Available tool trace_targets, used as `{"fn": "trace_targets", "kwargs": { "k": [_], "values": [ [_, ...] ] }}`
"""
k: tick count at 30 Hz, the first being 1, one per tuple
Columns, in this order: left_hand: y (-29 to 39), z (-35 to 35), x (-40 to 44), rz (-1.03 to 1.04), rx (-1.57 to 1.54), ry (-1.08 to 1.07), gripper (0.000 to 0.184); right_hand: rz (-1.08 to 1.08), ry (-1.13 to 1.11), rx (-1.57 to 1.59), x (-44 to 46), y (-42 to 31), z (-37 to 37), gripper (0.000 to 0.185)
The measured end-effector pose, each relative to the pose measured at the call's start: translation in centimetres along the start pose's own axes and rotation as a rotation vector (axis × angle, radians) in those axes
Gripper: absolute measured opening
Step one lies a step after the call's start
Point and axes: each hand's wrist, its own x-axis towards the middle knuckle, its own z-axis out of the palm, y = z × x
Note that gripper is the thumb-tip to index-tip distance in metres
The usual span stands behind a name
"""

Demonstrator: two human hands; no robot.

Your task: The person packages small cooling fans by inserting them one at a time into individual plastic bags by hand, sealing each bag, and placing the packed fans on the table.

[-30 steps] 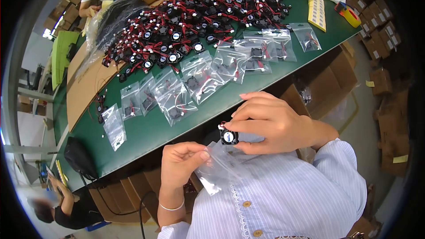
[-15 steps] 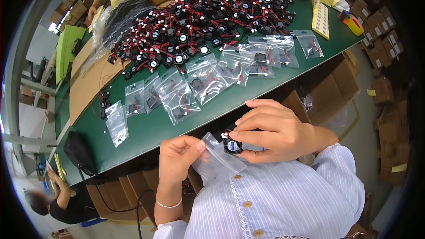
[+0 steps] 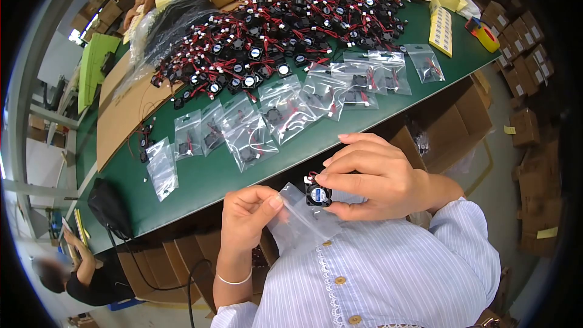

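My left hand [image 3: 250,214] pinches a clear zip bag [image 3: 302,226] by its upper edge, in front of my shirt. Between the thumb and fingers of my right hand [image 3: 378,181] is a small black cooling fan [image 3: 317,195] with a round label, its red wires and white plug at the top. The fan is beside the bag's mouth, outside it as far as I can see. On the green table ahead lie several bagged fans [image 3: 248,140] in a row, and behind them a large heap of loose fans [image 3: 285,30].
At the table's left lies a stack of flat zip bags [image 3: 162,170], near a black pouch [image 3: 109,206]. A tape roll [image 3: 484,35] and a yellow label sheet [image 3: 441,30] are at the right. Open cartons [image 3: 455,115] stand below the table edge. Two other people are at the left.
The fan in my right hand has turned slightly, showing its label more squarely. My left hand and the bag have shifted a little to the right.
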Motion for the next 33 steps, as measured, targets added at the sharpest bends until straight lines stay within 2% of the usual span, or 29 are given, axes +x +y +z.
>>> {"fn": "trace_targets", "kwargs": {
  "k": [8, 28, 33],
  "values": [
    [-0.10, -0.01, 0.00, 0.011, -0.029, -0.017, 0.013, 0.050, 0.039, 0.118, -0.30, 0.02, 0.17, 0.038],
    [-0.35, 0.08, 0.37, 0.089, -0.170, -0.125, 0.015, 0.045, 0.032, 0.169, -0.65, 0.22, 0.24, 0.037],
    [-0.24, 0.04, 0.26, 0.060, -0.079, -0.088, 0.014, 0.034, 0.034, 0.163, -0.68, 0.14, 0.17, 0.036]
  ]
}}
